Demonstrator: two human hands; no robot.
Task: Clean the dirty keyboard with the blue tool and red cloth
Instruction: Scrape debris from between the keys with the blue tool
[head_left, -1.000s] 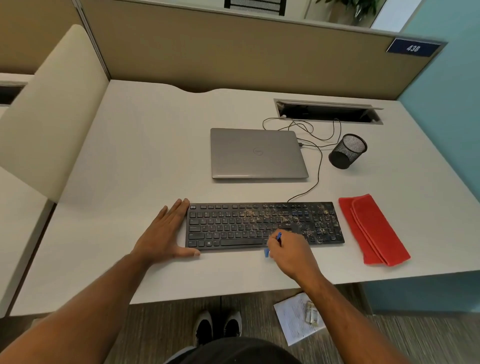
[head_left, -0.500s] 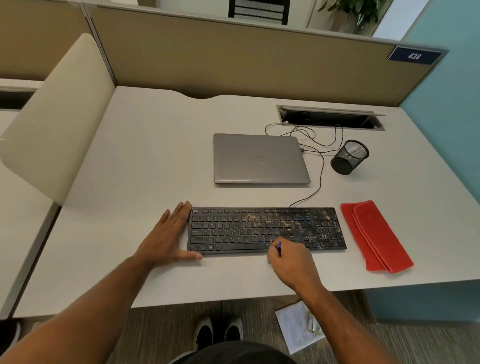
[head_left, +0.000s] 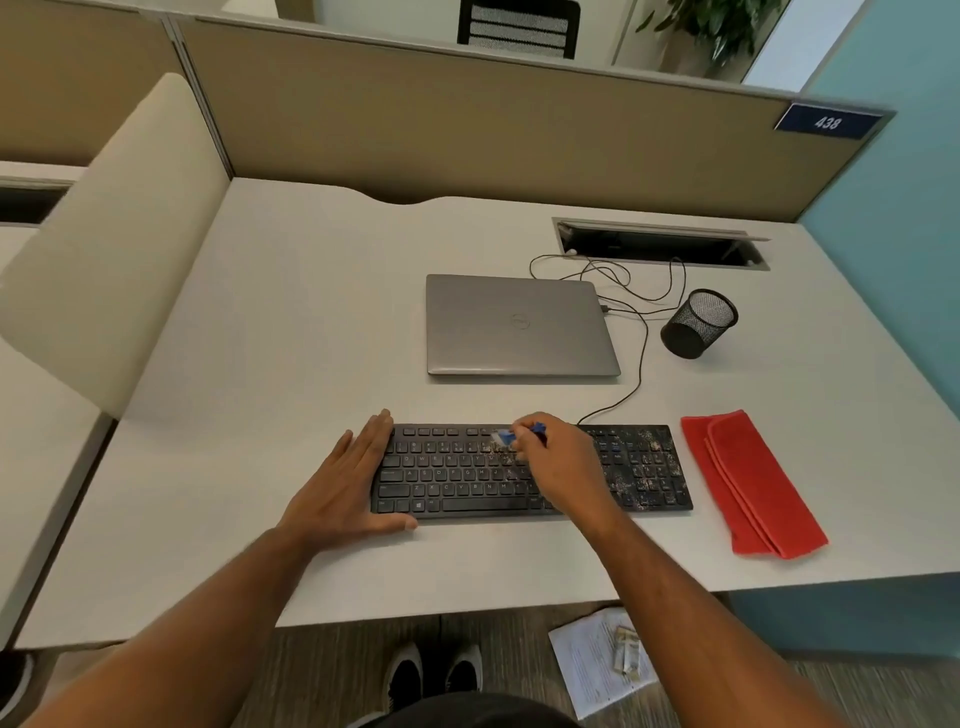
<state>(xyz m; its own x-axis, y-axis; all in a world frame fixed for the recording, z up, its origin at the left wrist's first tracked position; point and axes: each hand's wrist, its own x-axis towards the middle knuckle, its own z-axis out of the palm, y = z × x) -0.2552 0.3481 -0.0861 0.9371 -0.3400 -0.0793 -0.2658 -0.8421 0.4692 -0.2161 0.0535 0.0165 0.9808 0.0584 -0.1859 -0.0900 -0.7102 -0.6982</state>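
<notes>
black keyboard (head_left: 530, 470) flat near the front edge of the pale table (head_left: 291, 332), speckled with light crumbs, thickest over the right half and numeric pad. left hand (head_left: 345, 480) laid flat at the keyboard's left end, fingers (head_left: 374, 434) straight and together along the side edge, thumb along the front edge, gripping nothing. right hand (head_left: 563, 465) above the middle of the keyboard, fingers curled round the blue tool (head_left: 511, 435), with the tool's pale tip at the upper key rows and a blue end showing past the knuckles; exact shape of the tool blurred. red cloth (head_left: 748, 480) folded, flat on the table just right of the keyboard, untouched. closed grey laptop (head_left: 519, 325) behind the keyboard. black mesh cup (head_left: 698, 323) tipped toward the right, right of the laptop, mouth facing up and away; contents not discernible. thin black cable (head_left: 641, 358) from the keyboard's rear edge past the laptop into the recessed cable tray (head_left: 660, 243) at the back of the table; dark interior, cables entering at its left end. tan partition (head_left: 467, 119) behind, with a blue plate marked 438 (head_left: 826, 122). on the floor below, a sheet of paper (head_left: 597, 660) bearing a few small pale objects.
</notes>
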